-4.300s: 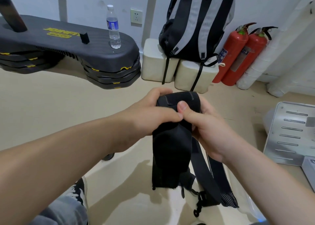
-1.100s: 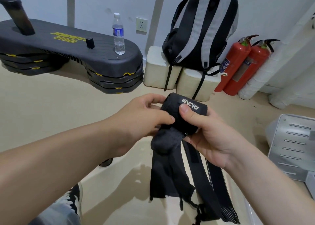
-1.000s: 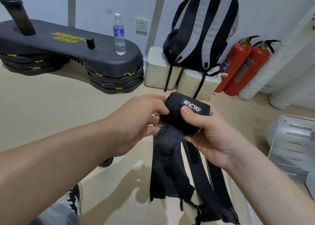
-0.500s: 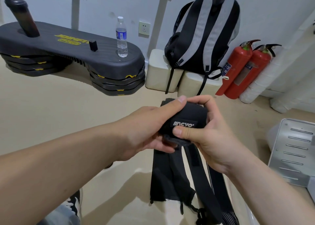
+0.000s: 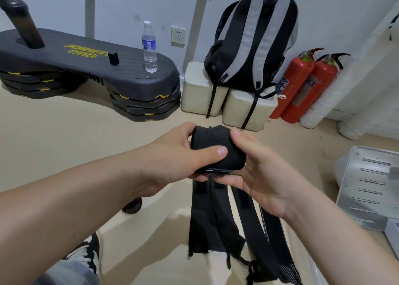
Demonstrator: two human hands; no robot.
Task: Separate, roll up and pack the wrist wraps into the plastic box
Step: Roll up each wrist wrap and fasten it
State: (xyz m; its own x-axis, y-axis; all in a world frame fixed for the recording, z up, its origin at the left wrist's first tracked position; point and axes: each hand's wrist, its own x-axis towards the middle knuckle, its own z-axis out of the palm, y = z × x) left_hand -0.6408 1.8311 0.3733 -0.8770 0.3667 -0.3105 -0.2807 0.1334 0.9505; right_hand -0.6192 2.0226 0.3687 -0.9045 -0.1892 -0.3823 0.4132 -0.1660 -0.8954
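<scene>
A black wrist wrap roll (image 5: pixel 224 143) is held in front of me between both hands. My left hand (image 5: pixel 174 157) grips its left end, thumb laid across the front. My right hand (image 5: pixel 261 177) cups the roll from the right and underneath, with fingertips on its top edge. Below the roll, the unrolled tails of the black wrist wraps (image 5: pixel 216 218) hang down in several straps toward the floor, ending in loops and a striped end near the bottom edge. The plastic box is mostly out of view; only a pale edge shows at the bottom right.
A black stacked step platform (image 5: pixel 121 77) with a water bottle (image 5: pixel 149 47) stands at the back left. A striped backpack (image 5: pixel 252 43) sits on two cream blocks, beside two red fire extinguishers (image 5: pixel 302 86). A grey slotted metal panel (image 5: pixel 371 187) lies at right. My shoe (image 5: pixel 86 252) shows below.
The roll has been turned further between my hands, so the white logo has rotated out of sight underneath. More strap is wound on, and the roll sits slightly higher and thicker.
</scene>
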